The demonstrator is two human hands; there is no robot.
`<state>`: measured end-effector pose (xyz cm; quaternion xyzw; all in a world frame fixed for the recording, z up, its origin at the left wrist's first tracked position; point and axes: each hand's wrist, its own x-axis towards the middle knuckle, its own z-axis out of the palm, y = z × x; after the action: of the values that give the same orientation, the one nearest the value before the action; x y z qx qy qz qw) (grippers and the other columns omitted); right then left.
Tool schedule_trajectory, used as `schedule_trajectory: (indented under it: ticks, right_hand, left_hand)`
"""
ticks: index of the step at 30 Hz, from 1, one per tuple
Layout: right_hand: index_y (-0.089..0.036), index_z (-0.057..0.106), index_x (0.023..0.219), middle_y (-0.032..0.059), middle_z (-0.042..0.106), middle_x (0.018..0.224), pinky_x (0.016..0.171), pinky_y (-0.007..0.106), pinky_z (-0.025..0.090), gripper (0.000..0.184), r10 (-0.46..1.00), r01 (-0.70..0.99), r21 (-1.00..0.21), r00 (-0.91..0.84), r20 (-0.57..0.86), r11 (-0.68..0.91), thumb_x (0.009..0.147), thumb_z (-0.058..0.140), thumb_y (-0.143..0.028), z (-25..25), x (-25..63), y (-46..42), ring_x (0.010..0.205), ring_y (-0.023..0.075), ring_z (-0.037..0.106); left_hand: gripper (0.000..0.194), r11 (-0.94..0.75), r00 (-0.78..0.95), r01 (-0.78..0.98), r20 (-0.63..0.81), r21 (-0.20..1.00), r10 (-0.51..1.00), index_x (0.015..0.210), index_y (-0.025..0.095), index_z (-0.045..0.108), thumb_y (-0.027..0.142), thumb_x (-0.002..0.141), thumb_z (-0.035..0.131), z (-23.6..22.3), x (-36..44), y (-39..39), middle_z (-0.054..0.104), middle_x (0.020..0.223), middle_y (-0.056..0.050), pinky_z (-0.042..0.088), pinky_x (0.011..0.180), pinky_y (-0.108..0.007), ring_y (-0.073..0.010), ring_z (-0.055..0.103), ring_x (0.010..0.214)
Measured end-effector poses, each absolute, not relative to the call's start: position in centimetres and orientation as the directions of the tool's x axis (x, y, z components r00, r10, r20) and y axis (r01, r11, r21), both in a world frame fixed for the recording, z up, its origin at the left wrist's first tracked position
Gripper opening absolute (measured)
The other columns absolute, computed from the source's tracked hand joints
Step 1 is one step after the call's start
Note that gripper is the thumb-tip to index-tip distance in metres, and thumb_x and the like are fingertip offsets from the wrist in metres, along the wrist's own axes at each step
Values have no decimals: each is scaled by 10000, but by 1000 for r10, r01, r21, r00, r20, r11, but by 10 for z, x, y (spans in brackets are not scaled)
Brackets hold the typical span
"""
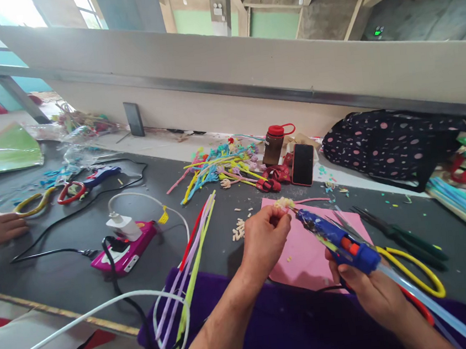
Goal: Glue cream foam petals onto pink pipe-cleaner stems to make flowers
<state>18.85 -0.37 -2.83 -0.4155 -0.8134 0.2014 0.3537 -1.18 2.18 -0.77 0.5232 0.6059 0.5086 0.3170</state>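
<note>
Above the pink sheet (pixel 304 264), the left hand (pixel 266 239) pinches a small yellow piece (pixel 285 203) between closed fingertips; the right hand (pixel 372 290) is wrapped around a blue glue gun (pixel 335 241), its tip beside the piece.

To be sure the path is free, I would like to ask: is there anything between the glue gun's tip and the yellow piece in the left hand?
Nothing visible: the tip of the glue gun in the right hand is close beside the yellow piece in the left hand. Whether they touch, I cannot tell.
</note>
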Motion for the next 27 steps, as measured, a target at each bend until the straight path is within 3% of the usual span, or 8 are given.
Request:
schedule_trajectory:
  ticks: [9, 27]
  right_hand:
    - [-212, 613, 869, 32, 672, 765, 596, 263, 503, 213, 766, 527, -555, -431, 478, 643, 885, 450, -347, -22, 184, -2, 669, 186, 646]
    - [-210, 601, 808, 27, 659, 684, 553, 260, 480, 254, 755, 563, -504, -460, 468, 655, 885, 424, -375, -20, 184, -1, 671, 206, 646]
  left_hand:
    - [155, -62, -249, 271, 132, 961, 960, 656, 187, 569, 300, 754, 532, -7, -12, 22, 523, 478, 56, 394, 469, -184, -87, 525, 420]
    - [172, -64, -251, 260, 132, 963, 959, 661, 188, 569, 328, 756, 535, -10, -13, 22, 524, 484, 55, 389, 463, -187, -88, 518, 417]
